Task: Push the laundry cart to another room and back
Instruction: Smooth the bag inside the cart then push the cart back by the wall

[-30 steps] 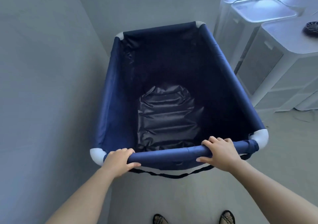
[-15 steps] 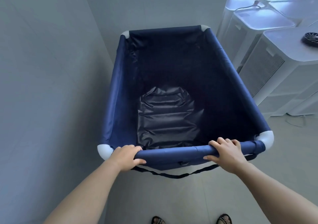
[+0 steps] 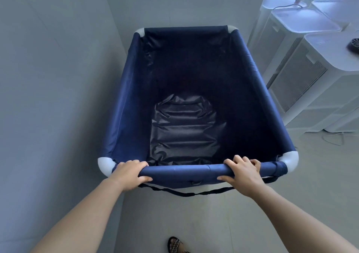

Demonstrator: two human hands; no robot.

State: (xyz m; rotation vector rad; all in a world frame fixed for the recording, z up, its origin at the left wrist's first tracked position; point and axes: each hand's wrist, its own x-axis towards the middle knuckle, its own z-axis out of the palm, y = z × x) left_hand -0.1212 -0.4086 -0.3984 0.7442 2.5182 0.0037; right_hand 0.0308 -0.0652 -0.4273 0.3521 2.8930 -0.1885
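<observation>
Left hand (image 3: 129, 173) and right hand (image 3: 243, 172) each grip, fingers curled, the laundry cart (image 3: 128, 101) near rail. Risk: cart's left side scrapes the close wall (image 3: 58, 78) if steered left.

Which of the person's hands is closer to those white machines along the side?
The right hand. It grips the cart's near rail at the end toward the white machines; the left hand grips the opposite end, beside the wall.
</observation>
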